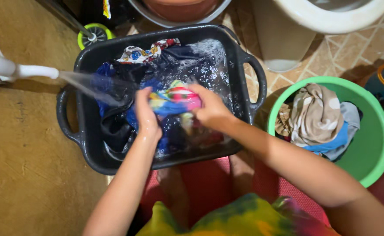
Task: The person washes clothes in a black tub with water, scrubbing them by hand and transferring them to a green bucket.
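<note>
My left hand point(147, 114) and right hand point(211, 110) both grip a multicoloured garment point(174, 99) over the black wash basin point(244, 65). Dark laundry point(113, 126) in the basin looks unwashed; wrung clothes point(314, 118) fill the green bucket point(375, 144) right of it.

Both bare forearms reach forward — left hand point(147, 114) and right hand point(211, 109) each closed in a grip, knuckles up.
</note>
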